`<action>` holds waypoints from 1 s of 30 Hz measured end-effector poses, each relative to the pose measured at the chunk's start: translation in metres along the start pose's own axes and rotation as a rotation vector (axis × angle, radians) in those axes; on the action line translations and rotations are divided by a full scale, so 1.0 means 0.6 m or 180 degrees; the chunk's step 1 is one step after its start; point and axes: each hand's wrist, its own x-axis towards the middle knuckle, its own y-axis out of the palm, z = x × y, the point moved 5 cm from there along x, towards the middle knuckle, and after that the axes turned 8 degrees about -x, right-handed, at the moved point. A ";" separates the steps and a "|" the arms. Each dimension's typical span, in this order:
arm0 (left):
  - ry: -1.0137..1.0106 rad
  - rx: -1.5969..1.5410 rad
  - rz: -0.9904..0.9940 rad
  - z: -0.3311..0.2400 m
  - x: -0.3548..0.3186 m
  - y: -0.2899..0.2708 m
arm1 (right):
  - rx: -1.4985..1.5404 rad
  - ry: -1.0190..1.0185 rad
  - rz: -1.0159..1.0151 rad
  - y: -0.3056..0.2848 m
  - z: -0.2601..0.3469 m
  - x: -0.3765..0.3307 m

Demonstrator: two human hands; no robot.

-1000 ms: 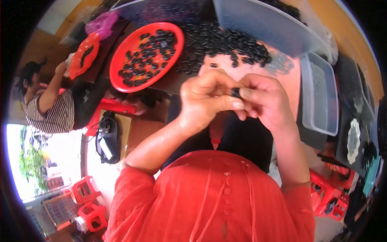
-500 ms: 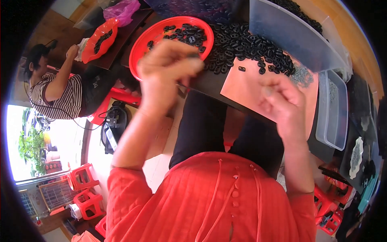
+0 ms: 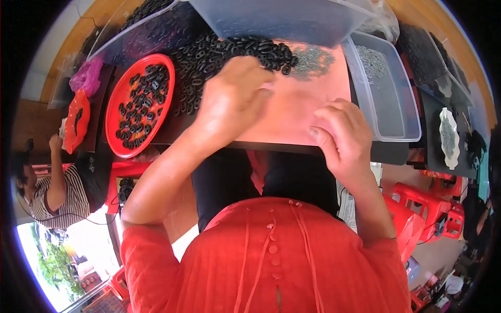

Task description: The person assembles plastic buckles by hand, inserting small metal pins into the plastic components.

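A heap of small black ring-shaped parts [image 3: 229, 49] lies at the far side of an orange mat [image 3: 308, 104] on the dark table. My left hand [image 3: 235, 99] reaches over the mat, its bent fingertips at the near edge of the heap; what they hold is hidden. My right hand [image 3: 342, 138] rests with curled fingers on the mat's near right corner, palm down, and its inside is hidden. A round red tray [image 3: 116, 112] holding several black parts sits to the left of my left hand.
A clear plastic bin [image 3: 389, 86] with small grey metal pieces stands at the right, and larger clear bins [image 3: 282, 21] stand behind. A pile of grey pieces [image 3: 313, 60] lies on the mat. Another person in a striped shirt [image 3: 49, 195] works at the far left. Red stools [image 3: 428, 208] stand at the lower right.
My hands were together on a small black part. The left hand then swung to the red tray and now reaches the black heap. The right hand dropped onto the mat.
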 end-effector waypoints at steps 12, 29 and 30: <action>0.0756 0.1109 0.1131 -0.017 0.015 0.087 | -0.0377 0.0160 0.0734 0.012 0.000 -0.020; 0.0627 0.0577 0.0416 0.006 -0.059 -0.024 | -0.0346 -0.0113 0.0578 0.004 -0.001 -0.018; 0.0558 0.0621 0.0321 0.007 -0.059 -0.028 | -0.0280 -0.0125 0.0569 0.002 -0.003 -0.015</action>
